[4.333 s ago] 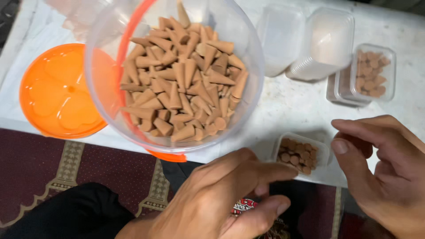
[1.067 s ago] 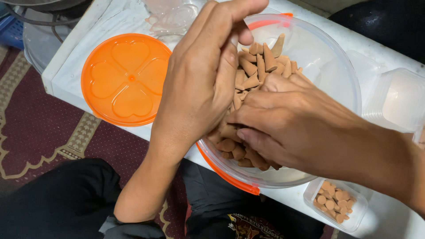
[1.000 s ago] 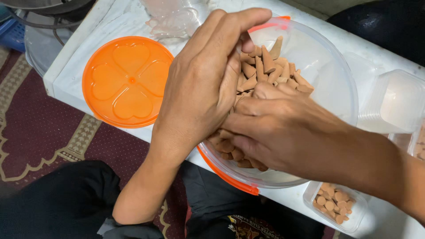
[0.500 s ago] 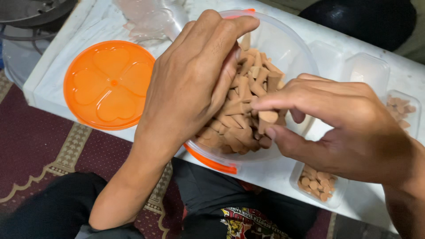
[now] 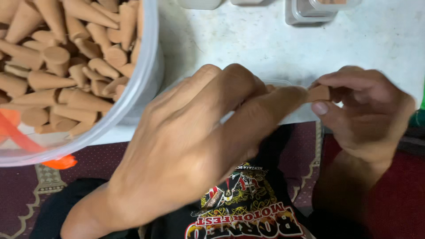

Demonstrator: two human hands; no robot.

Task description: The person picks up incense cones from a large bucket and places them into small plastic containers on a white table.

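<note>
Beside the bowl point(image 5: 148, 84), right hand point(image 5: 365, 110) pinching a cone point(image 5: 319, 93); left hand's point(image 5: 195, 141) grip unclear.

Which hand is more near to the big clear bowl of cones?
Left. The left hand lies just beside the bowl, close to its rim. The right hand is farther off, pinching one cone.

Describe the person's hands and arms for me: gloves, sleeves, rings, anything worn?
Both the left hand and the right hand are bare: no gloves, and no rings show. The visible wrists and forearms carry no sleeve, watch or band. Short fingernails show on the right hand.
</note>
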